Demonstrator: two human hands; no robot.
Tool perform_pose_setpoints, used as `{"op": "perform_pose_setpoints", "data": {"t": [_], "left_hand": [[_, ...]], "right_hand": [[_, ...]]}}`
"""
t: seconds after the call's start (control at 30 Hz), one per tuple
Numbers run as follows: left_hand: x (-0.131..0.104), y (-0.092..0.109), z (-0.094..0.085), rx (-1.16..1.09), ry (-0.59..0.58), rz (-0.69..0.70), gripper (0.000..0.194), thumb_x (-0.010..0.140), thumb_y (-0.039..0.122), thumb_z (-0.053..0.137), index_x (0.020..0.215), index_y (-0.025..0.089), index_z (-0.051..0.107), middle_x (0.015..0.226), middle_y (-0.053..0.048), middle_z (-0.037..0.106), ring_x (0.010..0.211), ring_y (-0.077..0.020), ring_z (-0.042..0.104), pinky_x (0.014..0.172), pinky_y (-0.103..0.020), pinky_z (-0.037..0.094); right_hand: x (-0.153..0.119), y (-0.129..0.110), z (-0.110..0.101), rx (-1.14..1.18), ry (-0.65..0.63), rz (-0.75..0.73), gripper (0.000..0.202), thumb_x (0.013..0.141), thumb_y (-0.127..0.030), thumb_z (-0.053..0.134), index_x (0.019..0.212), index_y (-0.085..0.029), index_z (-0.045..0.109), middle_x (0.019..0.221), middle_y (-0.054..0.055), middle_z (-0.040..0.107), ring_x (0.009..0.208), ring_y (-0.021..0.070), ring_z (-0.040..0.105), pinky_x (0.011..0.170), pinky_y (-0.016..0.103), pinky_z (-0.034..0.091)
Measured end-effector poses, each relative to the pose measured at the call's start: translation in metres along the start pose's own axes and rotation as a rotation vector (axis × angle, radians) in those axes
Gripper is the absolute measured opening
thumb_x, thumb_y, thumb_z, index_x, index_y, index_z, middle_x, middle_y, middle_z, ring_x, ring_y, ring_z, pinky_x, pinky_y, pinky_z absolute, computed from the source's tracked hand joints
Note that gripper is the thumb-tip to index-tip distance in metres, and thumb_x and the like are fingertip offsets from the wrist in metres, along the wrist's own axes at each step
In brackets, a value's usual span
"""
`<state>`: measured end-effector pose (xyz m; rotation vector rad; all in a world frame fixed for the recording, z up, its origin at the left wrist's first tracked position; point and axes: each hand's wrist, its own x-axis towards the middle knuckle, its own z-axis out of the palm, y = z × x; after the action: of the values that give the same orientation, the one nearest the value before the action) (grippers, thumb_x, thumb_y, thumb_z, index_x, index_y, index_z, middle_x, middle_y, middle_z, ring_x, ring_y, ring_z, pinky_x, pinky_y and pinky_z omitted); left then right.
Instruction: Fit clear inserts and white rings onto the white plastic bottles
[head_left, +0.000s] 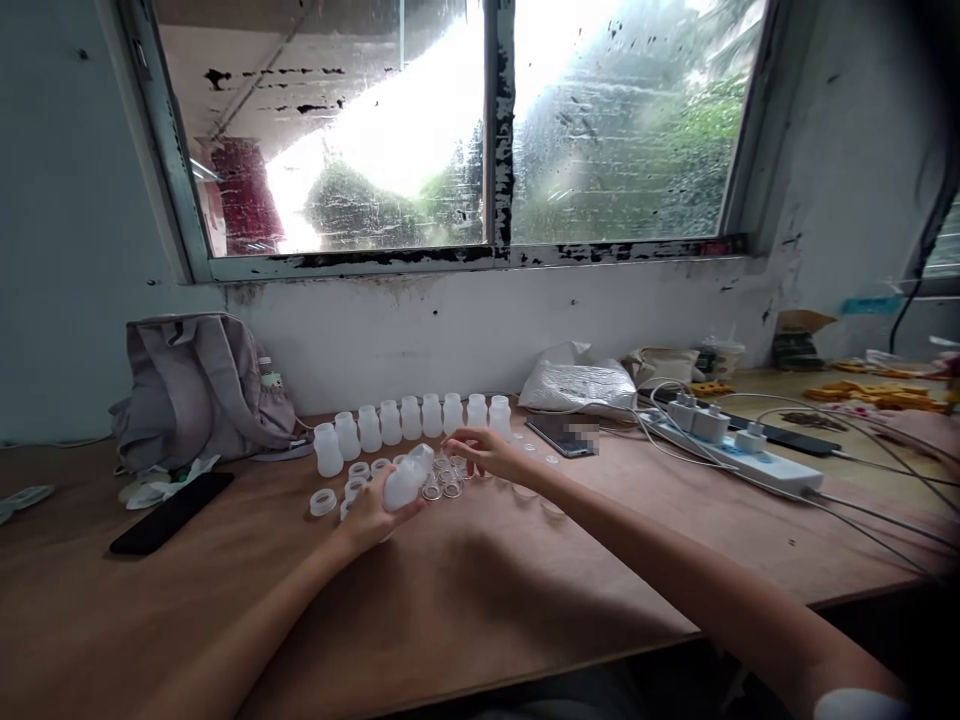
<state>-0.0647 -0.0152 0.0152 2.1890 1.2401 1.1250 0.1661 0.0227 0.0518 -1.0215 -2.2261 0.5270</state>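
Observation:
My left hand [373, 515] is wrapped round a frosted white plastic bottle [406, 482], which is tilted with its mouth up and to the right. Just right of that mouth, my right hand [484, 452] has its fingers bent together over a cluster of clear plastic rings [451, 489]. Whatever lies between those fingertips is too small to make out. Behind both hands, several matching bottles [391, 423] stand upright in a curved row. White screw rings [323, 502] lie left of my left hand, some partly hidden by it. Small clear discs [529, 448] lie right of my right hand.
A grey backpack [202, 390] leans against the wall at left, with a black phone [172, 512] in front. Another phone [562, 436] lies behind my right forearm. A silver bag [579, 380] and a white power strip [739, 462] with trailing cables occupy the right side.

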Motion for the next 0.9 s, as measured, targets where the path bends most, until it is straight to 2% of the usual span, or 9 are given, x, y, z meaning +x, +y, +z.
{"op": "perform_pose_setpoints", "data": {"t": [0.1,0.17,0.23,0.27,0.37,0.47,0.57,0.7,0.9], "left_hand": [[0.011,-0.014,-0.025,-0.03,0.244,-0.097,0.042,0.066,0.049,0.058,0.093,0.019,0.047,0.068,0.001,0.055,0.058,-0.0156,0.054,0.055,-0.026,0.042],[0.019,-0.03,-0.046,-0.104,0.435,-0.103,0.039,0.069,0.048,0.055,0.094,0.019,0.046,0.075,0.0,0.056,0.065,-0.0161,0.055,0.06,-0.026,0.043],[0.025,-0.051,-0.068,-0.191,0.617,-0.09,0.038,0.071,0.046,0.053,0.097,0.02,0.044,0.086,-0.001,0.055,0.076,-0.0162,0.054,0.067,-0.026,0.043],[0.027,-0.063,-0.078,-0.218,0.674,-0.094,0.037,0.071,0.045,0.053,0.097,0.02,0.045,0.088,-0.001,0.054,0.079,-0.0161,0.053,0.069,-0.026,0.043],[0.026,-0.099,-0.103,-0.284,0.729,-0.131,0.037,0.067,0.043,0.058,0.094,0.02,0.046,0.083,0.0,0.053,0.074,-0.0151,0.053,0.067,-0.025,0.044],[0.02,-0.127,-0.115,-0.291,0.691,-0.22,0.042,0.057,0.041,0.066,0.087,0.019,0.045,0.079,0.001,0.052,0.07,-0.0148,0.052,0.062,-0.025,0.043],[0.015,-0.141,-0.115,-0.264,0.575,-0.298,0.053,0.047,0.038,0.073,0.086,0.018,0.043,0.076,0.001,0.052,0.068,-0.0151,0.053,0.06,-0.026,0.044],[0.014,-0.14,-0.109,-0.2,0.458,-0.305,0.058,0.046,0.039,0.073,0.088,0.017,0.041,0.078,0.0,0.054,0.071,-0.0172,0.055,0.059,-0.028,0.045],[0.018,-0.139,-0.109,0.152,0.29,-0.243,0.054,0.05,0.045,0.07,0.087,0.016,0.044,0.079,-0.001,0.055,0.074,-0.0209,0.056,0.06,-0.029,0.046]], "right_hand": [[-0.003,0.017,0.014,-0.364,0.111,0.02,0.023,0.082,-0.028,0.047,0.099,-0.018,0.058,0.089,0.006,0.059,0.069,0.0131,0.056,0.06,0.023,0.042],[-0.008,0.027,0.026,-0.545,0.087,0.034,0.028,0.079,-0.022,0.049,0.107,-0.02,0.053,0.099,0.008,0.056,0.075,0.0153,0.056,0.063,0.024,0.04],[-0.012,0.034,0.037,-0.625,0.043,0.056,0.03,0.08,-0.023,0.047,0.11,-0.019,0.049,0.101,0.009,0.054,0.077,0.0165,0.057,0.062,0.024,0.039],[-0.014,0.037,0.041,-0.643,0.033,0.07,0.027,0.081,-0.023,0.045,0.108,-0.018,0.049,0.1,0.009,0.055,0.077,0.0169,0.057,0.061,0.024,0.039],[-0.016,0.038,0.045,-0.659,0.037,0.1,0.018,0.083,-0.022,0.043,0.098,-0.015,0.049,0.096,0.009,0.056,0.079,0.0174,0.056,0.061,0.024,0.037],[-0.017,0.036,0.045,-0.66,0.053,0.137,0.015,0.08,-0.021,0.045,0.094,-0.015,0.048,0.093,0.008,0.056,0.079,0.018,0.055,0.061,0.024,0.036],[-0.019,0.034,0.044,-0.668,0.069,0.172,0.016,0.079,-0.023,0.048,0.093,-0.015,0.046,0.095,0.009,0.055,0.08,0.0187,0.055,0.061,0.025,0.035],[-0.023,0.032,0.04,-0.703,0.073,0.227,0.018,0.078,-0.027,0.048,0.092,-0.016,0.046,0.097,0.01,0.054,0.076,0.0188,0.055,0.057,0.026,0.033],[-0.025,0.037,0.034,-0.69,0.036,0.284,0.017,0.077,-0.028,0.046,0.089,-0.016,0.047,0.085,0.008,0.058,0.073,0.0199,0.056,0.054,0.026,0.03]]}}
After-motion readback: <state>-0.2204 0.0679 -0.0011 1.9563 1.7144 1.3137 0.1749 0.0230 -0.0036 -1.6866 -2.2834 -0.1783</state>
